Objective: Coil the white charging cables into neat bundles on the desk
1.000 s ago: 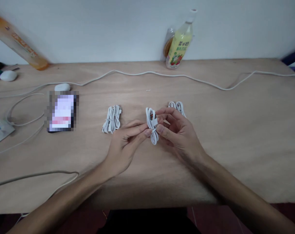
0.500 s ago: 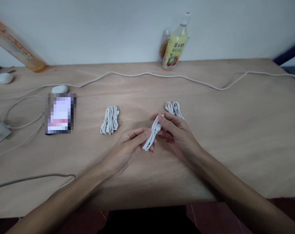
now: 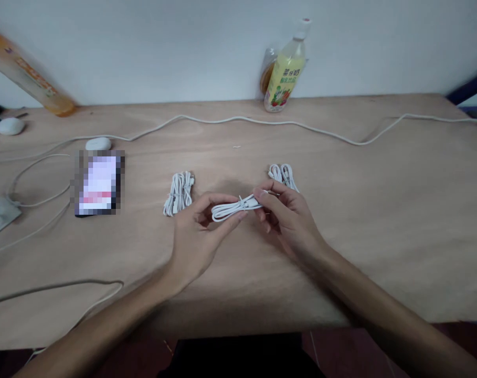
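A coiled white cable [image 3: 227, 210], bound round its middle by a white tie, is held nearly level above the table between both hands. My left hand [image 3: 199, 236] grips it near the tie, index finger along the upper side and thumb beneath. At the other end, my right hand [image 3: 287, 210] pinches the bundle between thumb and fingers, covering that end. Left of the hands lies a pile of white cable bundles [image 3: 179, 190], its lower edge partly behind my left hand. Further white bundles [image 3: 282, 173] lie beyond my right hand, which hides part of them.
A phone [image 3: 98, 184] and a white rounded case [image 3: 98, 144] lie to the left. A long white cord [image 3: 238, 119] crosses the wooden table [image 3: 380, 210]. Against the wall stand a yellow drink bottle [image 3: 285, 73] and a leaning orange bottle [image 3: 33, 79].
The held cable has swung from a steep slant to nearly level, its looped end now pointing left. My left hand has shifted its grip, with the index finger over the bundle and the thumb beneath.
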Demonstrator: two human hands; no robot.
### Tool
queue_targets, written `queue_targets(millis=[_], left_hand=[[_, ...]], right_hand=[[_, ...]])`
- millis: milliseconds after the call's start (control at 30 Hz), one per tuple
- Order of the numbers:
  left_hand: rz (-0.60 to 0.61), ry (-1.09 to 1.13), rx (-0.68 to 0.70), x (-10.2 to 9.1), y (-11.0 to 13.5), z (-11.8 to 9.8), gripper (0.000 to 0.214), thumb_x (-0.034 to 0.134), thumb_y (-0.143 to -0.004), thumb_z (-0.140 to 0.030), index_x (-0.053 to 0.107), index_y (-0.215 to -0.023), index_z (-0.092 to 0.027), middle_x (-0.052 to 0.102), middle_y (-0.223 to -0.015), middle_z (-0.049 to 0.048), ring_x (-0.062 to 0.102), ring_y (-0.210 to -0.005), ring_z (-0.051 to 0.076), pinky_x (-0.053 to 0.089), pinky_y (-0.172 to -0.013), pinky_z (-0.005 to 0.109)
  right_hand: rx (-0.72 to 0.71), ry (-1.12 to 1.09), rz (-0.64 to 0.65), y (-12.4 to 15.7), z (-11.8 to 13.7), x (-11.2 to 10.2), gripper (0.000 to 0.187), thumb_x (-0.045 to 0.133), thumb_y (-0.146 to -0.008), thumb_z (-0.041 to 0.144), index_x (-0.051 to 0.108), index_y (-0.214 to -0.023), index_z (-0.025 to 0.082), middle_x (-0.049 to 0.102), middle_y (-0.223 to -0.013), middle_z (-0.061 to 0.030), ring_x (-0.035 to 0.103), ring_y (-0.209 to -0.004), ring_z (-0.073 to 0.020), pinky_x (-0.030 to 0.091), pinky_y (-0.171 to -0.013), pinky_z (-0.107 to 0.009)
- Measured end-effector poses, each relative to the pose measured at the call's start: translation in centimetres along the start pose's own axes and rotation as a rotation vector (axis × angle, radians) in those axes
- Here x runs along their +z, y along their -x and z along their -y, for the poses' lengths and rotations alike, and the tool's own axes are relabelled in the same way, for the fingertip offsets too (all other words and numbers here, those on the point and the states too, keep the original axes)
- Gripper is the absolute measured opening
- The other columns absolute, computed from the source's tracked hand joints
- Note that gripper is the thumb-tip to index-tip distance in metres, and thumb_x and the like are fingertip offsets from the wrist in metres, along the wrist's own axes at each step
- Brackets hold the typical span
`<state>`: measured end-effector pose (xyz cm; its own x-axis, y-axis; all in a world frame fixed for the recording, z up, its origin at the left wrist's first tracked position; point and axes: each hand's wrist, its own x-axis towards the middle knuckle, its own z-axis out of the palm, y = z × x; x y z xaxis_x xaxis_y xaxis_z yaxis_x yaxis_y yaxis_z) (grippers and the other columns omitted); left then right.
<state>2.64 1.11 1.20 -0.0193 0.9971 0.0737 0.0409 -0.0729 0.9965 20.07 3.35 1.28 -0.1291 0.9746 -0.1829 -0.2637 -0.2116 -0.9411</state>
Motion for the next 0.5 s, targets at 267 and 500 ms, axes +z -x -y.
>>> queue_targets(millis=[267, 500], left_hand=[[-0.06, -0.089, 0.095, -0.05, 0.16, -0.34, 0.014, 0.093, -0.084, -0.02, 0.087, -0.096, -0.023, 0.088, -0.093, 0.0012, 0.084, -0.086, 0.02, 0.068, -0.08, 0.027], [-0.041, -0.076, 0.104, -0.19, 0.04, -0.15, 0.016, 0.094, -0.084, -0.017, 0.088, -0.098, -0.023, 0.089, -0.095, 0.0014, 0.086, -0.088, 0.021, 0.07, -0.082, 0.028]], right_hand=[[0.025, -0.022, 0.035, 0.06, -0.17, -0.16, 0.04, 0.09, -0.083, 0.054, 0.066, -0.083, 0.022, 0.064, -0.061, 0.0064, 0.052, -0.043, -0.0072, 0.032, -0.036, -0.017], [0.029, -0.03, 0.036, 0.07, -0.32, -0.08, 0.041, 0.092, -0.082, 0.054, 0.068, -0.084, 0.022, 0.065, -0.062, 0.0062, 0.052, -0.044, -0.0069, 0.033, -0.036, -0.017]])
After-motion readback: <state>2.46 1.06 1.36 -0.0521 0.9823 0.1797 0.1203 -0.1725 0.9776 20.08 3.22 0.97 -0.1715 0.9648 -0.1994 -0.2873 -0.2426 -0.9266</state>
